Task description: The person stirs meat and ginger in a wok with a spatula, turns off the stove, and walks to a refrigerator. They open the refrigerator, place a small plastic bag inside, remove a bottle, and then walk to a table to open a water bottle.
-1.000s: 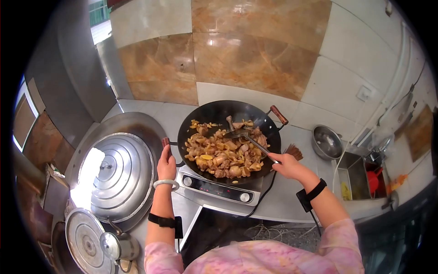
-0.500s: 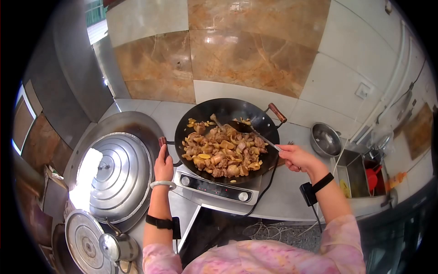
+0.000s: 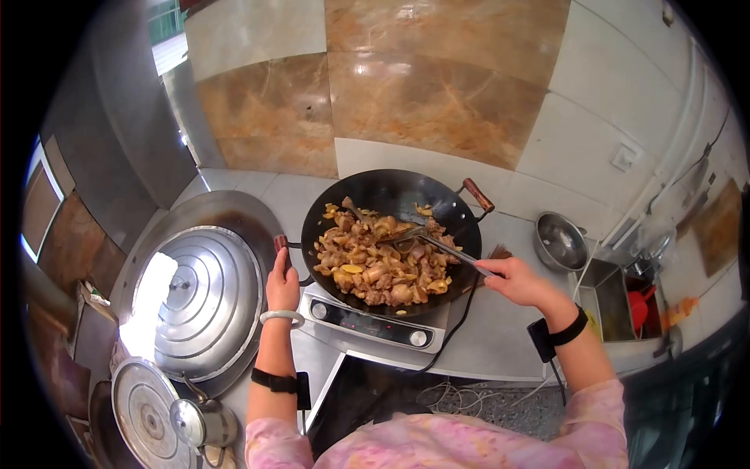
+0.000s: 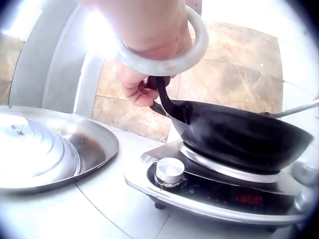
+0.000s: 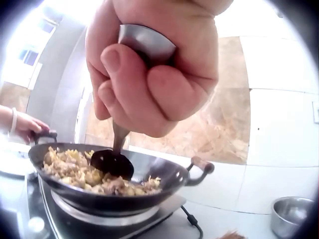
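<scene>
A black wok point(image 3: 336, 199) full of browned meat pieces and yellowish slices point(image 3: 383, 270) stands on an induction cooker point(image 3: 367, 320). My left hand point(image 3: 283, 288) grips the wok's left wooden handle point(image 3: 280, 242); in the left wrist view the fingers point(image 4: 137, 92) curl round it below a pale bangle. My right hand point(image 3: 516, 280) holds the metal shaft of a spatula point(image 3: 449, 248), its fist closed round the end in the right wrist view. The dark spatula head point(image 5: 112, 164) lies in the food, right of the wok's middle.
Left of the wok, a large domed lid point(image 3: 207, 293) sits in a wide pan point(image 3: 250, 211). A flat lid point(image 3: 144, 410) and a small metal pot point(image 3: 207, 422) are at the lower left. Rightward are a brush point(image 3: 498, 252), a steel bowl point(image 3: 560, 241) and a sink point(image 3: 605, 301). A black cord point(image 3: 453, 338) runs beside the cooker.
The spatula head lifted slightly and swung back, then came down into the meat again. My right hand moved outward to the right with it. My left hand stays on the handle.
</scene>
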Demonstrator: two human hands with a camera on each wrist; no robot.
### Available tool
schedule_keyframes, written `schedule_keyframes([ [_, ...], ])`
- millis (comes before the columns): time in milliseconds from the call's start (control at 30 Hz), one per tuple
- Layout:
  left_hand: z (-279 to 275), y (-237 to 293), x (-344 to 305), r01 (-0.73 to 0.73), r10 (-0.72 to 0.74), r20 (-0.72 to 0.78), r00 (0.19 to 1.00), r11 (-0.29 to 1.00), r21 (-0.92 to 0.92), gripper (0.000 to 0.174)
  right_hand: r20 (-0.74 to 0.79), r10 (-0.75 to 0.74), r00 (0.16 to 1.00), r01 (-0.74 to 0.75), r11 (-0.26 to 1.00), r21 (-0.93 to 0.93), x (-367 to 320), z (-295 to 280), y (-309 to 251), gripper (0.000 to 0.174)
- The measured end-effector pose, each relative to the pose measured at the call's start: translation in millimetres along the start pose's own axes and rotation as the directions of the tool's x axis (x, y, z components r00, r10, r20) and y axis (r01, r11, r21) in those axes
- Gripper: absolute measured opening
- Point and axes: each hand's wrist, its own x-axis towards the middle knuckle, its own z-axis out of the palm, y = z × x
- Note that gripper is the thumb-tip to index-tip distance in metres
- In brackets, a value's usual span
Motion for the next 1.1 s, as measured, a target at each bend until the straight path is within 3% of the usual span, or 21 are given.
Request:
schedule_keyframes([
  [133,2,-4,1,-0.029,0.030,-0.008,1.000,0.999,0.031,0.047,-0.128,-0.011,0.992,-0.007,0.990,-0.140,18,-3,-25,0.037],
  [200,1,0,1,0.013,-0.014,0.009,1.000,0.999,0.045,0.047,-0.174,0.086,0.981,-0.157,0.881,-0.447,32,7,-43,0.036],
  [267,4,-9,3,-0.016,0.016,-0.003,1.000,0.999,0.045,0.047,-0.144,0.109,0.984,-0.164,0.877,-0.452,47,23,-26,0.037],
  [400,2,-9,1,-0.006,0.005,0.007,1.000,0.998,0.066,0.047,-0.115,0.138,0.984,-0.171,0.916,-0.364,38,28,-5,0.038],
  [500,0,-5,1,-0.004,0.004,0.014,1.000,0.998,0.055,0.046,-0.046,0.196,0.980,-0.192,0.978,0.081,33,7,8,0.038],
  [600,0,-7,1,-0.014,0.013,0.014,1.000,0.999,0.046,0.046,-0.067,0.147,0.987,-0.133,0.975,0.180,25,-17,9,0.038],
  [633,1,-7,1,-0.014,0.013,0.021,1.000,0.999,0.047,0.046,-0.153,0.060,0.986,-0.059,0.998,0.012,21,-20,5,0.035],
  [667,2,-8,1,-0.018,0.018,0.008,1.000,0.998,0.066,0.047,-0.155,0.067,0.986,-0.065,0.998,0.016,19,-21,-2,0.035],
  [733,2,-4,1,-0.030,0.030,0.001,1.000,0.996,0.085,0.047,-0.202,0.047,0.978,-0.132,0.893,-0.431,21,-16,-21,0.033],
  [833,-2,4,0,0.001,-0.002,0.017,1.000,0.998,0.063,0.047,-0.158,0.104,0.982,-0.176,0.807,-0.563,33,8,-23,0.032],
  [1100,4,-8,2,-0.041,0.043,-0.033,0.999,0.997,0.065,0.047,-0.100,0.098,0.990,-0.136,0.841,-0.524,25,19,-15,0.036],
])
